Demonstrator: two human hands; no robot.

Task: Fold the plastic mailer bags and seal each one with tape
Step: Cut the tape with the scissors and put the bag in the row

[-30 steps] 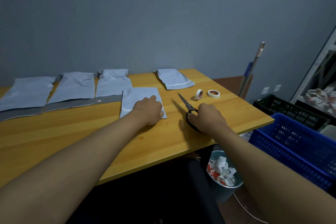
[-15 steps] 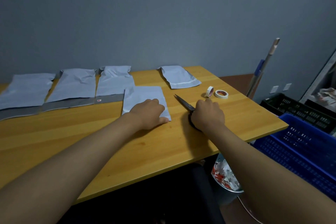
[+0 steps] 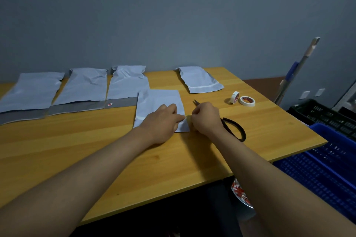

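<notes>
Five mailer bags on the worktop [image 3: 96,159] — three unfolded [image 3: 32,90] [image 3: 82,86] [image 3: 127,84], one folded [image 3: 159,100], one more beyond [image 3: 200,80]. Two tape rolls [image 3: 235,97] [image 3: 247,101]. One pair of scissors [image 3: 234,128]. Two crates — one blue [image 3: 327,169], one black [image 3: 323,115].

The right hand [image 3: 205,116] left the scissors [image 3: 234,128] for the folded mailer [image 3: 159,102].

At frame centre, the left hand [image 3: 164,119] presses flat on a folded white mailer bag [image 3: 154,102] lying on the wooden table [image 3: 77,150]. The right hand [image 3: 206,119], fingers curled, sits at the bag's right edge, covering black-handled scissors [image 3: 236,128]. Right of centre lie two tape rolls [image 3: 243,99]. Three unfolded mailers [image 3: 84,84] line the left; another sealed mailer [image 3: 199,80] lies above centre.
</notes>
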